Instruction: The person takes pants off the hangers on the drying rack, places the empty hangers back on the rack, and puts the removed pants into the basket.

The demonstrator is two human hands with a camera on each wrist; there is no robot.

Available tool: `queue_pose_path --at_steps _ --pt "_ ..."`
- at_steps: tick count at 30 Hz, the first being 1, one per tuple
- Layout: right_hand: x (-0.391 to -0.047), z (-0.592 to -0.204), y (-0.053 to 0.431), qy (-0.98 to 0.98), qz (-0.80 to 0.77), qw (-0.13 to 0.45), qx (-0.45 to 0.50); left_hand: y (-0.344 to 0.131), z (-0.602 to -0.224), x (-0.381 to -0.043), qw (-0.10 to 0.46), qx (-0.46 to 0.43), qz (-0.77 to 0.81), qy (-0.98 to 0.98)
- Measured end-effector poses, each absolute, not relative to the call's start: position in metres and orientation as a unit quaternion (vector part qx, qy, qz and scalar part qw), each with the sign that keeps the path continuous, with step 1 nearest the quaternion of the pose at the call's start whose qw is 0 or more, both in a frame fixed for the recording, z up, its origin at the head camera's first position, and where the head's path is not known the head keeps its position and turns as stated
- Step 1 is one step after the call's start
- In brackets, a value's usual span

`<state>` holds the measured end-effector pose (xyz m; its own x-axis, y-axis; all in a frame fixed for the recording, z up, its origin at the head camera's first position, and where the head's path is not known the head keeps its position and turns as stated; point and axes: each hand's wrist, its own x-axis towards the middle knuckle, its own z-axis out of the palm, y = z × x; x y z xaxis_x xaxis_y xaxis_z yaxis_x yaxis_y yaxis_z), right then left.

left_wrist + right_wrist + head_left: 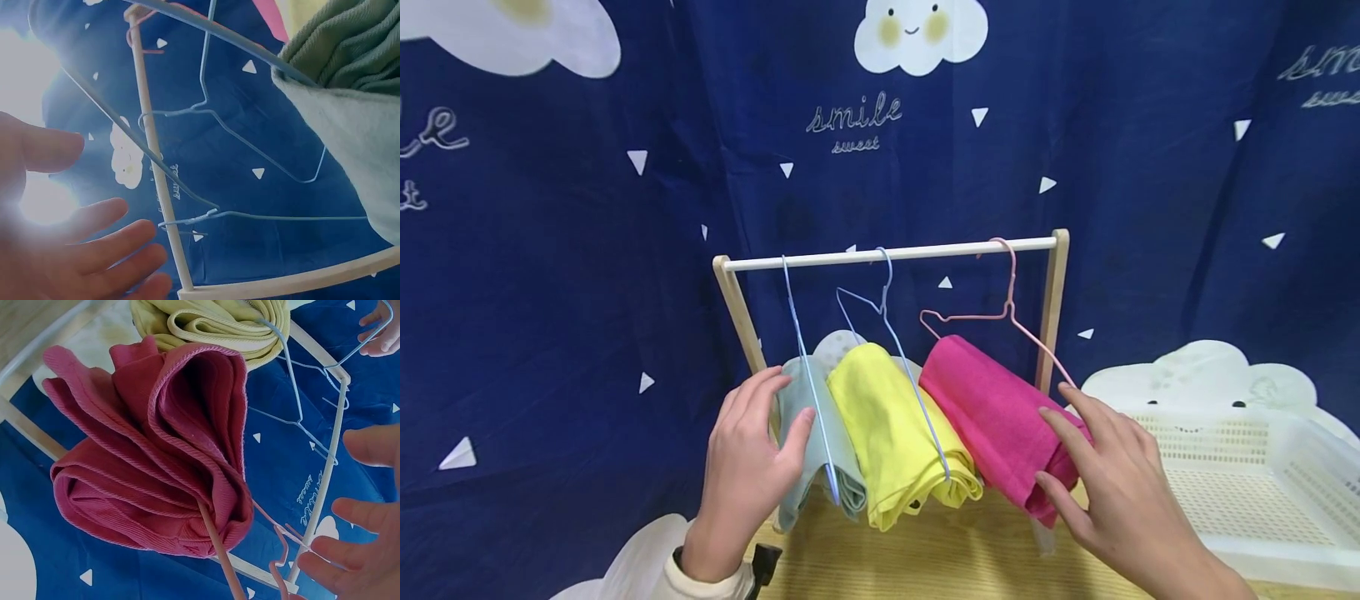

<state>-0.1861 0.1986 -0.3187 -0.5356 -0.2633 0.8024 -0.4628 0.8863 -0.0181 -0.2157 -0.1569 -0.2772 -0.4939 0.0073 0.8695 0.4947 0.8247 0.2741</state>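
Observation:
Three folded cloths hang over wire hangers on a small rack. The grey-green cloth (814,433) is on a blue hanger (808,367) at the left. A yellow cloth (887,425) hangs in the middle on another blue hanger (902,346). At the right a magenta cloth (992,417) hangs over a pink hanger (1011,308). My left hand (748,467) is beside the grey-green cloth, fingers spread and nothing in them. Next to the magenta cloth's near end, my right hand (1112,483) has its fingers extended; the right wrist view shows them apart from the cloth.
The rack has a white rail (940,252) and wooden side posts (1052,308), standing on a wood-grain tabletop (940,567). A white plastic basket (1240,500) is at the right. Behind hangs a dark blue curtain (587,292) printed with clouds and triangles.

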Motion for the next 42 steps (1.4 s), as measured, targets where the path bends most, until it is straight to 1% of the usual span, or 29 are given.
queue_pose_path --at_steps 5,10,14,20,24,33,42 --pt "-0.186 -0.319 0.2 -0.865 0.114 0.439 0.217 -0.164 -0.278 -0.225 0.483 -0.146 -0.262 -0.823" --pt "-0.186 -0.318 0.199 -0.867 0.115 0.435 0.215 -0.178 -0.284 -0.243 0.472 -0.115 -0.272 -0.831" --pt "-0.186 -0.317 0.198 -0.864 0.121 0.436 0.219 -0.188 -0.291 -0.255 0.448 -0.08 -0.277 -0.846" --pt "-0.189 -0.317 0.199 -0.85 0.124 0.458 0.23 -0.196 -0.295 -0.272 0.404 -0.051 -0.287 -0.867" --pt "-0.189 -0.317 0.199 -0.848 0.128 0.457 0.235 -0.202 -0.297 -0.282 0.384 -0.032 -0.301 -0.872" --pt "-0.189 -0.317 0.196 -0.857 0.139 0.438 0.232 -0.215 -0.297 -0.296 0.365 0.001 -0.326 -0.872" --pt "-0.189 -0.316 0.196 -0.856 0.139 0.439 0.235 -0.219 -0.289 -0.313 0.338 0.026 -0.349 -0.874"
